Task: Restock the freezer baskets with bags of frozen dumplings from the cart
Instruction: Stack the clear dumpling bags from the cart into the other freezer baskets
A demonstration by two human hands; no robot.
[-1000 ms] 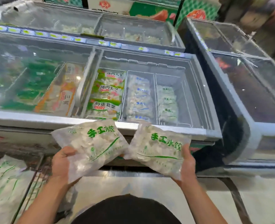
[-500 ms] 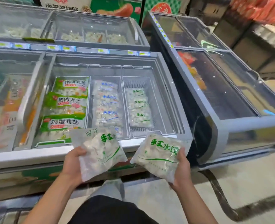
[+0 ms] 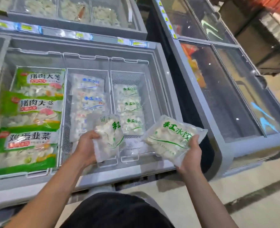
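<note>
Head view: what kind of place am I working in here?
Most likely a shop's frozen-food aisle. Open chest freezer with wire baskets of printed retail dumpling bags, price tags along its rim, and a glass-lidded freezer alongside. Each hand, left hand and right hand, holds a bag.

open freezer [image 3: 166, 89], right basket [image 3: 148, 83] partly filled, near end bare

Both hands have advanced from short of the freezer rim to above the baskets — left hand [image 3: 85, 148] carrying its bag [image 3: 109, 137] over the basket divider, right-hand bag [image 3: 170, 137] over the right basket [image 3: 152, 89].
</note>
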